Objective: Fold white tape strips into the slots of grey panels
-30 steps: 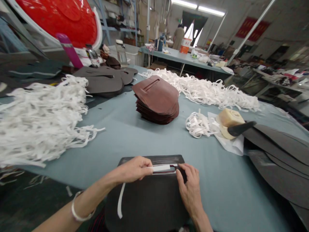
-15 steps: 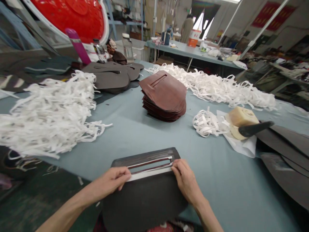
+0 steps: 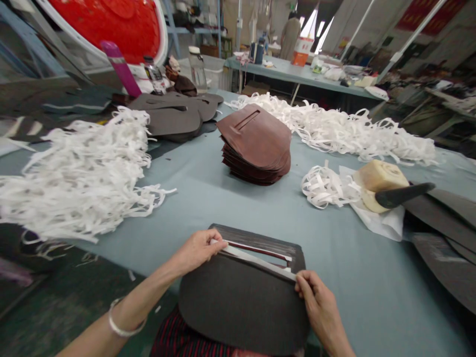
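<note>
A dark grey panel (image 3: pixel 245 302) with a long slot near its far end lies at the table's near edge, partly overhanging. White strips and reddish-brown edging line the slot. Along its near side runs a white strip (image 3: pixel 256 260), held between both hands. My left hand (image 3: pixel 201 250), with a pale bangle on the wrist, pinches the strip's left end at the slot's left corner. At the other end, my right hand (image 3: pixel 320 297) has thumb and fingers closed on the strip, close to the panel's right edge. The fingers hide both strip ends.
Brown slotted panels (image 3: pixel 256 139) are stacked mid-table. White strips heap at left (image 3: pixel 82 183) and along the back (image 3: pixel 345 129), with a small bundle (image 3: pixel 325 186) at right. Beside it, a yellowish block (image 3: pixel 383 176) and a dark-handled tool (image 3: pixel 403 194) rest on white paper. Grey panels (image 3: pixel 446 218) lie right.
The panel has turned clockwise and shifted right. My left hand moved up and right; my right hand moved right and lower. The white strip is still held between them.
</note>
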A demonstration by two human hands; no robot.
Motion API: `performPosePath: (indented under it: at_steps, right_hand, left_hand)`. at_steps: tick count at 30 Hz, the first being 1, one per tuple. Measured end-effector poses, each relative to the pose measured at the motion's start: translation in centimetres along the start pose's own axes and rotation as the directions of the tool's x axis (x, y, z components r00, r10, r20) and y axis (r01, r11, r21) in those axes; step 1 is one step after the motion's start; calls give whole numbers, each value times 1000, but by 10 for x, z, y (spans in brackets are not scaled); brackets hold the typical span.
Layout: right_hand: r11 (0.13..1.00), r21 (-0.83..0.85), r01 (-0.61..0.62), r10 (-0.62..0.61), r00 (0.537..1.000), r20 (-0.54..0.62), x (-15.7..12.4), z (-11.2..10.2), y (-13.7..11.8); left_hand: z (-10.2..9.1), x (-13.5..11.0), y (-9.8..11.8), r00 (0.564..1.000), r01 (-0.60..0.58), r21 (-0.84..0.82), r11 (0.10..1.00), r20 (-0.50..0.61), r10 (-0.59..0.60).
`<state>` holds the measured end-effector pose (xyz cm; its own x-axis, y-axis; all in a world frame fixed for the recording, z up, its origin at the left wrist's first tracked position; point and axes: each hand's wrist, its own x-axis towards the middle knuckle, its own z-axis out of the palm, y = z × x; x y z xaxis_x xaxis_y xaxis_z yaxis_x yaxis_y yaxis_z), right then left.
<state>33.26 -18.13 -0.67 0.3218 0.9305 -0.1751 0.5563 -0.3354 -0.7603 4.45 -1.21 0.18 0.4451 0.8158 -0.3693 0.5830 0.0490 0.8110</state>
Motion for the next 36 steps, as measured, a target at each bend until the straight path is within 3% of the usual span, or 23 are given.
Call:
performPosePath:
  at_steps: [4, 10, 27, 31, 33, 36]
  right_hand:
    - [999, -32, -20, 20, 1000, -13, 25, -5, -5]
    - [983, -146, -116, 98, 987, -124, 57, 0, -14]
    - [940, -258, -222, 174, 965, -194, 69, 9, -16]
    - [928, -288, -236, 168, 956, -241, 69, 8, -21]
    - [925, -286, -249, 178, 951, -252, 70, 8, -23]
    - [922, -275, -273, 202, 944, -259, 69, 7, -25]
  left_hand:
    - [-5, 3, -3, 1000, 4, -83, 997, 14, -3]
    - [-4, 12, 4, 954, 97, 109, 989, -294, -61]
    - [-2, 23, -1, 941, 182, 220, 958, -321, -105]
    - [10, 18, -1, 914, 155, 388, 909, -406, 18]
    - [17, 14, -2, 882, 70, 500, 863, -436, 181]
    - [25, 9, -5, 820, -89, 689, 719, -359, 446]
